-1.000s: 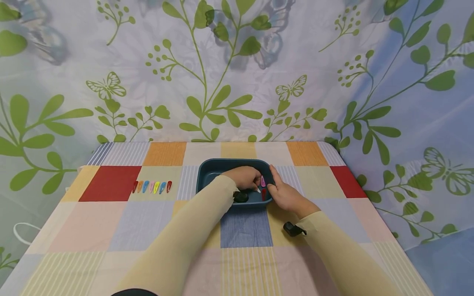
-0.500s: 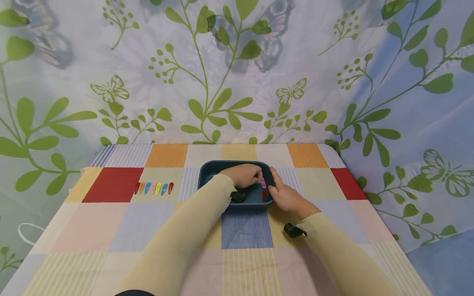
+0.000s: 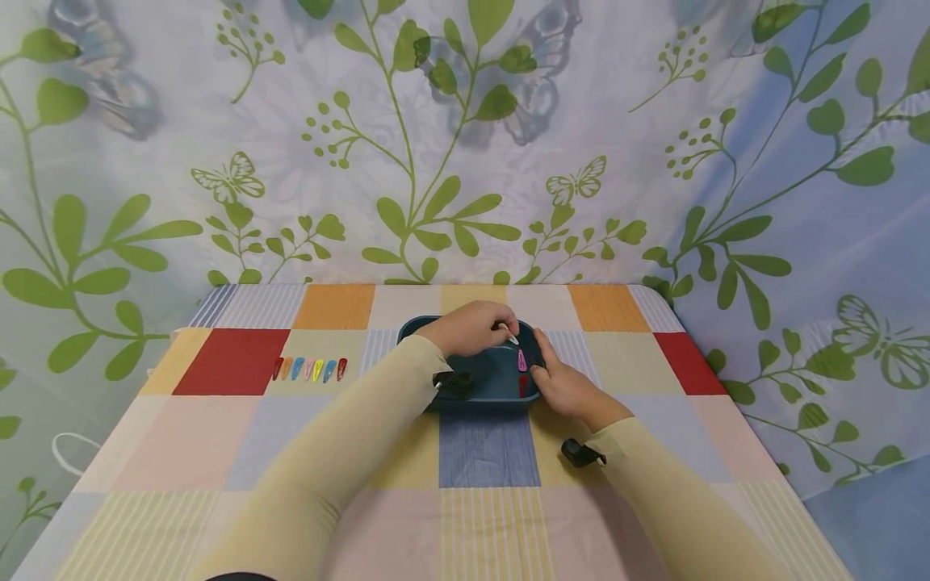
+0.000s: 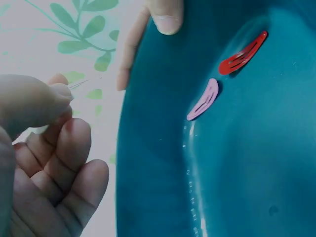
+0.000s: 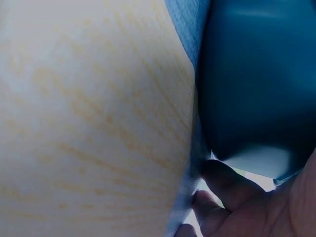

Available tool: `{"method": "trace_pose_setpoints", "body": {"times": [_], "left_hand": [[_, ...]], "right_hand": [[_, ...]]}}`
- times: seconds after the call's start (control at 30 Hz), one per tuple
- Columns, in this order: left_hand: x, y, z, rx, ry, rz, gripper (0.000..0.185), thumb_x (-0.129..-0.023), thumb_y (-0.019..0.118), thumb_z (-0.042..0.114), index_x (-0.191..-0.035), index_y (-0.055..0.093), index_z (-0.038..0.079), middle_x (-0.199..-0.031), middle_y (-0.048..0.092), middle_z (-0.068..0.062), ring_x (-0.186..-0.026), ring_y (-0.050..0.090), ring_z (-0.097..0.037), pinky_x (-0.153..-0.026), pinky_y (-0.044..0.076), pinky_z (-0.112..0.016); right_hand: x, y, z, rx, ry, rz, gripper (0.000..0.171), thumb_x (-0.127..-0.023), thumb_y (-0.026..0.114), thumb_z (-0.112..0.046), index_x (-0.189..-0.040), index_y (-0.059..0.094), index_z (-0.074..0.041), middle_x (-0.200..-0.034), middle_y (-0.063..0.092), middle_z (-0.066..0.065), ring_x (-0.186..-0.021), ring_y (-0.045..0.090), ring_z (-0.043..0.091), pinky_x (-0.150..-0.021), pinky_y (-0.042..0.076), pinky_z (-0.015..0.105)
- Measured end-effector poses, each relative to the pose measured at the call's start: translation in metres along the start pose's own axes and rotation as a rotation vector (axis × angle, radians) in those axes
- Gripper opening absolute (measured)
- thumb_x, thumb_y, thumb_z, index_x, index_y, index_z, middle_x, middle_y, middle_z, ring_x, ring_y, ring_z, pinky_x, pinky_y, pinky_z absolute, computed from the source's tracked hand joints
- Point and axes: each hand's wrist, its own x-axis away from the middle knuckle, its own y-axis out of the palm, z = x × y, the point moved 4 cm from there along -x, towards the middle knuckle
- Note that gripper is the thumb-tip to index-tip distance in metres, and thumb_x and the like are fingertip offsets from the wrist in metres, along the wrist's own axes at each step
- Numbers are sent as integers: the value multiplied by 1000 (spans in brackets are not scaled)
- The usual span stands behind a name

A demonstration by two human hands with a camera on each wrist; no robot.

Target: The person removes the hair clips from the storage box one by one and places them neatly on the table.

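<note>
White hair clip (image 3: 512, 336) between left-hand fingertips (image 4: 61, 94)

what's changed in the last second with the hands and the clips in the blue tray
The left hand has lifted from low in the blue tray toward its far rim, pinching a white clip. The pink clip it was touching now lies free beside the red clip. The right hand still holds the tray's right edge; the row of clips on the cloth is unchanged.

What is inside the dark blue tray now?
Inside the tray lie a pink hair clip and a red hair clip. The left hand covers part of the tray in the head view, so anything beneath it is hidden.
</note>
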Motion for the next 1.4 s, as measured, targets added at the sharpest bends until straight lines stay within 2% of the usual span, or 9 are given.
{"method": "trace_pose_setpoints", "body": {"times": [0.17, 0.33, 0.43, 0.63, 0.8, 0.93, 1.03, 1.2, 1.4], "left_hand": [[11, -11, -3, 14, -5, 60, 17, -107, 62, 19, -118, 72, 11, -111, 73, 0, -93, 64, -13, -88, 54, -29], [24, -22, -13, 30, -35, 108, 8, -105, 68, 26, -107, 71, 19, -101, 73, 2, -87, 63, -12, -84, 53, -31], [34, -29, -17, 43, -41, 135, 7, -105, 67, 25, -102, 69, 19, -101, 73, 0, -88, 62, -14, -86, 52, -33], [53, -44, -23, 85, -38, 188, 12, -109, 60, 23, -103, 68, 15, -112, 74, 3, -103, 68, -13, -95, 53, -37], [68, -53, -32, 109, -64, 244, 11, -108, 61, 24, -101, 69, 19, -103, 77, 5, -103, 73, -16, -97, 56, -41], [79, -59, -38, 97, -109, 261, 13, -106, 65, 25, -112, 71, 15, -101, 77, 0, -95, 71, -15, -90, 56, -39], [89, -63, -45, 128, -142, 265, 20, -104, 69, 23, -119, 66, 10, -99, 77, -5, -89, 68, -20, -82, 54, -36], [105, -72, -55, 163, -172, 292, 23, -99, 75, 20, -110, 59, 9, -94, 74, -8, -81, 63, -23, -75, 50, -35], [122, -79, -64, 126, -186, 328, 17, -97, 77, 20, -105, 66, 10, -93, 71, -4, -86, 65, -20, -80, 53, -34]], "right_hand": [[-1, 1, 1, 0, 6, 4, 70, -111, 28, -33, -169, -10, -17, -165, 35, 31, -145, 48, 49, -121, 33, 64], [-1, 1, 1, 8, 7, 14, 70, -112, 28, -33, -169, -8, -17, -165, 34, 31, -146, 47, 49, -122, 32, 65], [0, 1, 0, 10, 3, 13, 70, -112, 28, -33, -169, -9, -18, -166, 32, 30, -146, 46, 50, -122, 32, 64], [2, 0, 0, 5, 6, 12, 71, -112, 29, -34, -169, -10, -18, -166, 32, 30, -146, 47, 50, -122, 32, 64], [0, 1, 1, 1, 5, 9, 71, -112, 28, -33, -169, -10, -19, -167, 31, 30, -146, 46, 50, -123, 31, 65], [0, 2, 3, -10, 7, 8, 71, -112, 28, -33, -169, -11, -20, -169, 27, 29, -148, 43, 50, -124, 28, 64], [0, 2, 3, -12, 11, 8, 71, -112, 28, -34, -169, -12, -20, -170, 26, 28, -149, 42, 49, -125, 28, 64], [0, 1, 2, -15, 18, 5, 71, -112, 28, -34, -169, -12, -20, -169, 27, 29, -150, 41, 49, -125, 28, 64], [1, 1, 0, -8, 13, 5, 71, -111, 29, -33, -169, -11, -19, -168, 29, 30, -149, 42, 50, -124, 29, 64]]}}
